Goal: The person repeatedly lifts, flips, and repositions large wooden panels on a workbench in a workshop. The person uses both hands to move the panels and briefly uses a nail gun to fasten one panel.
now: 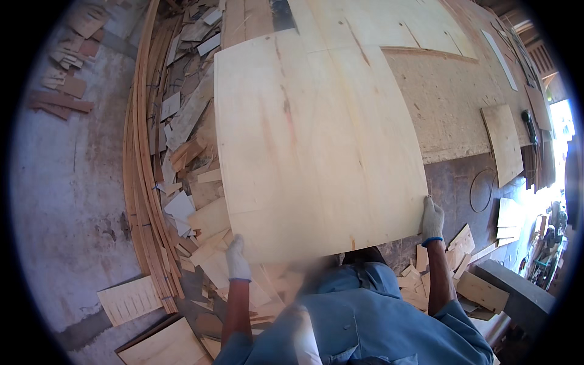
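Observation:
A large pale plywood sheet [316, 152] spans the middle of the view, with brown grain streaks and a small reddish mark. My left hand [237, 258], in a white knit glove, grips its near left corner. At the near right corner my right hand [432, 220], gloved the same way with a blue cuff, is closed on the sheet's edge. Both sets of fingers are partly hidden by the sheet. The far part of the sheet reaches over the workbench [441, 109], where another plywood sheet [389, 24] lies beyond it.
Long wooden strips [143, 201] run along the left beside heaped offcuts [188, 146]. More scraps [420, 280] lie around my feet. At the right are a smaller board [502, 145], a dark green-handled tool [528, 125] and a grey beam [514, 289].

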A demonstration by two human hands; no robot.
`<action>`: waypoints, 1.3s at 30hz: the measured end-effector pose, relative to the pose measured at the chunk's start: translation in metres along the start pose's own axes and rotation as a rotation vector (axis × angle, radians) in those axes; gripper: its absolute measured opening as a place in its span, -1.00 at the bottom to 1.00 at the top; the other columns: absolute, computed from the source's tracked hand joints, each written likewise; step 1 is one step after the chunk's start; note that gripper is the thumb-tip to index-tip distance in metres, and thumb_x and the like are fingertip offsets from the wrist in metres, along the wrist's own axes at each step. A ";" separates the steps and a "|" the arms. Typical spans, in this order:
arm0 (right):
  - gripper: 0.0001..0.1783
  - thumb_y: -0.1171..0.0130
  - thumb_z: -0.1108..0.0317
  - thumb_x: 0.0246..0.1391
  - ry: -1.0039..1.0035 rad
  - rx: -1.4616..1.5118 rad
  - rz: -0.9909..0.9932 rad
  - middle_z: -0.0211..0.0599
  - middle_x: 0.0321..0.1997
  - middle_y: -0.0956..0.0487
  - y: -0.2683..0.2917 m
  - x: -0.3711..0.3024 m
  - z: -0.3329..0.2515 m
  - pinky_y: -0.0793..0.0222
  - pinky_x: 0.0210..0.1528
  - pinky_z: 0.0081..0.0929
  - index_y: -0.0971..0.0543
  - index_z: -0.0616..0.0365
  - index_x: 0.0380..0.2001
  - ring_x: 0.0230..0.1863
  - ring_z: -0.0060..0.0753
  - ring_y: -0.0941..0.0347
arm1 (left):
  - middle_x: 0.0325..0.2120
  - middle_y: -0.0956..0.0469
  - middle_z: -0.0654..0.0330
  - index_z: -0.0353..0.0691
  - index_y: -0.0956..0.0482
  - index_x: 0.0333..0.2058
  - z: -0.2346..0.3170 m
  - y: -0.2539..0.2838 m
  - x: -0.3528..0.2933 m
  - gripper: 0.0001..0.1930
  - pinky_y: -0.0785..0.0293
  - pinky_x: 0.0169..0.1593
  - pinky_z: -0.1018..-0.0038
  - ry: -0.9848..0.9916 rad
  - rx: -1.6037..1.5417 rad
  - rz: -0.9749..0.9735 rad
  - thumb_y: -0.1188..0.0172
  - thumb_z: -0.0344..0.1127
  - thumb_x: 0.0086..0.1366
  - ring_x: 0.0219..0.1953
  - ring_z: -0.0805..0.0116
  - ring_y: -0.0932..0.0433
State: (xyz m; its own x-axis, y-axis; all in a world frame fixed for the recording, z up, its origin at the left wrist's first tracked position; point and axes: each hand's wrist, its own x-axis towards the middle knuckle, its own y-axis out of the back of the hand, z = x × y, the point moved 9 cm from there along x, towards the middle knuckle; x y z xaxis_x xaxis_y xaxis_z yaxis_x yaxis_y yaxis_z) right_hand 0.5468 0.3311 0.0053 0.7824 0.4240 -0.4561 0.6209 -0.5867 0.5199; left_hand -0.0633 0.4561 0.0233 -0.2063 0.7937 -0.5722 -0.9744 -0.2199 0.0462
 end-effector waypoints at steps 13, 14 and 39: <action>-0.46 -0.03 0.01 0.24 -0.019 0.013 -0.007 -0.39 -0.67 -0.48 -0.018 0.001 -0.042 -0.28 -0.55 -0.45 -0.60 0.32 -0.54 -0.63 -0.56 -0.36 | -0.06 -0.54 0.11 -0.48 -0.47 0.03 -0.016 0.008 0.043 -0.57 -0.46 0.08 0.45 0.028 -0.131 -0.013 0.00 -0.18 0.43 -0.03 0.39 -0.53; -0.45 -0.03 0.00 0.24 -0.016 0.009 -0.001 -0.38 -0.67 -0.48 -0.018 0.002 -0.043 -0.29 -0.55 -0.44 -0.60 0.32 -0.54 -0.63 -0.55 -0.36 | -0.05 -0.54 0.10 -0.48 -0.47 0.03 -0.012 0.004 0.044 -0.57 -0.46 0.08 0.44 0.039 -0.145 -0.016 -0.01 -0.17 0.43 -0.03 0.38 -0.53; -0.44 -0.05 -0.02 0.23 0.054 0.023 -0.038 -0.52 -0.65 -0.39 -0.048 0.032 -0.088 -0.21 -0.51 -0.46 -0.57 0.32 -0.57 -0.56 -0.64 -0.27 | -0.05 -0.55 0.10 -0.44 -0.47 0.05 0.019 -0.024 0.089 -0.50 -0.47 0.08 0.44 -0.003 -0.080 -0.033 -0.02 -0.05 0.42 -0.03 0.33 -0.55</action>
State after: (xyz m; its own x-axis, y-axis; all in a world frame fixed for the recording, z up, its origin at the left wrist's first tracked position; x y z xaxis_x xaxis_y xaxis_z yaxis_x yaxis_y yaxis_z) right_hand 0.5464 0.4336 0.0297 0.7600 0.4826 -0.4353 0.6497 -0.5848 0.4858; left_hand -0.0603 0.5428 -0.0134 -0.1742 0.8033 -0.5695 -0.9705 -0.2380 -0.0390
